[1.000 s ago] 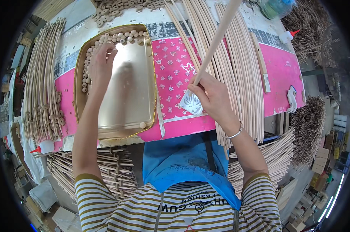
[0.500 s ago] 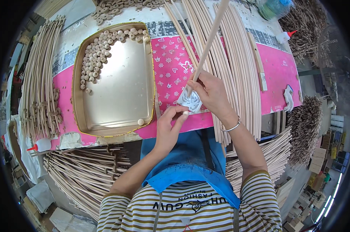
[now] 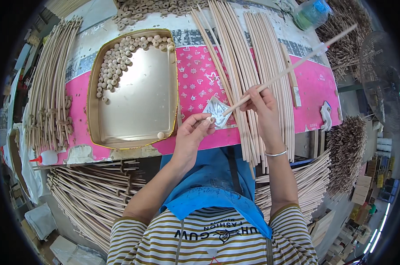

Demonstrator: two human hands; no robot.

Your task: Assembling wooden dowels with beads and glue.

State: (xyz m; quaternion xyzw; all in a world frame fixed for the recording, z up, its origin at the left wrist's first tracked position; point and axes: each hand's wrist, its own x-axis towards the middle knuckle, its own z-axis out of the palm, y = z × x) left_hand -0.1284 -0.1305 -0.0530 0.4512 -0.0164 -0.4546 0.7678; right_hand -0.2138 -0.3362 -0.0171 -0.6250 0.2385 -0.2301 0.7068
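Observation:
Between the thumb and fingers of my left hand (image 3: 191,136) is a small wooden bead (image 3: 211,119), its hole partly showing. My right hand (image 3: 262,108) grips a long thin wooden dowel (image 3: 299,63) close to its lower end. That end is near the bead, over a small white dish (image 3: 214,106) with pale smears in it. The dowel slants up to the far right. To the left, a shallow gold metal tray (image 3: 142,101) holds many round wooden beads (image 3: 116,64), mostly along its far and left sides, with a single one near the front right corner.
Bundles of loose dowels (image 3: 270,66) lie under and beyond my right hand. More sticks with rings (image 3: 45,101) lie at the table's left end. A glue bottle (image 3: 49,157) rests at the front left corner. Wooden rings (image 3: 151,8) are heaped at the back.
The dowel has swung from nearly upright to slanting right, and my right hand has turned and moved right with it. The bead in my left hand now shows beside the dowel's end.

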